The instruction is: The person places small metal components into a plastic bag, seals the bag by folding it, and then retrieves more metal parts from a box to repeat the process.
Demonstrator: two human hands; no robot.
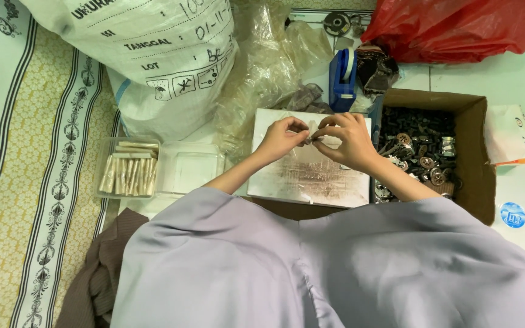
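My left hand [282,137] and my right hand [347,140] meet above a white, scuffed board [311,176] on the floor. Between the fingertips of both hands sits a small clear plastic packet [313,136] with something small and dark inside; what it is I cannot tell. Right of the board stands a cardboard box [478,152] filled with small dark and metallic parts [420,152]. A blue tape dispenser [343,78] stands just beyond the board.
A clear plastic box [130,168] of several small wrapped packets lies at the left, its lid [189,169] beside it. A large white woven sack [153,54], crumpled clear plastic [268,73] and a red plastic bag [457,27] lie behind. A patterned mat [25,182] covers the left.
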